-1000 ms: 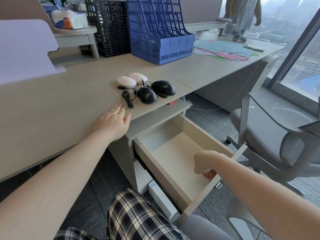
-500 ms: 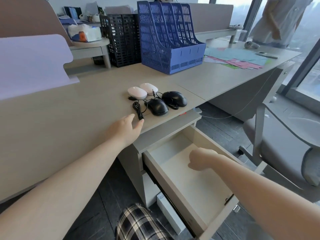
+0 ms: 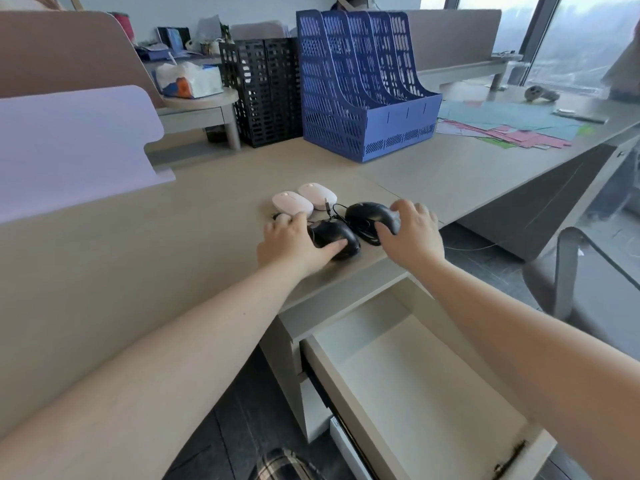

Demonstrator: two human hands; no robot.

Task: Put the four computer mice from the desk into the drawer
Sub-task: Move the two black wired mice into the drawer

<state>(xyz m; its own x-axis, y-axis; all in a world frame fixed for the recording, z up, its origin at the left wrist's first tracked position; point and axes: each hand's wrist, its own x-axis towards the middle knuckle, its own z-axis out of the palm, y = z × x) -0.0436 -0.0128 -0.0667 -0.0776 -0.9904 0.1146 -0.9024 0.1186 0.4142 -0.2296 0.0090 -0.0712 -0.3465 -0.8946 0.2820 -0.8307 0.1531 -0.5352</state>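
Note:
Two white mice (image 3: 292,202) (image 3: 318,195) lie side by side on the beige desk (image 3: 138,258). In front of them rest two black wired mice with tangled cables. My left hand (image 3: 292,244) wraps around the nearer black mouse (image 3: 335,239), thumb on its right side. The further black mouse (image 3: 367,216) sits under my right hand (image 3: 412,233), fingers over its top and thumb on its near side. Both black mice still touch the desk. Below the desk edge the drawer (image 3: 415,382) stands pulled out, with nothing inside.
A blue file rack (image 3: 363,91) and a black mesh rack (image 3: 263,88) stand behind the mice. Coloured papers (image 3: 512,129) lie at the back right. A grey office chair (image 3: 588,271) is right of the drawer. A lilac divider panel (image 3: 69,143) rises on the left.
My right hand has left the drawer and come up onto the further black mouse. My left hand has slid forward from the desk edge onto the nearer black mouse.

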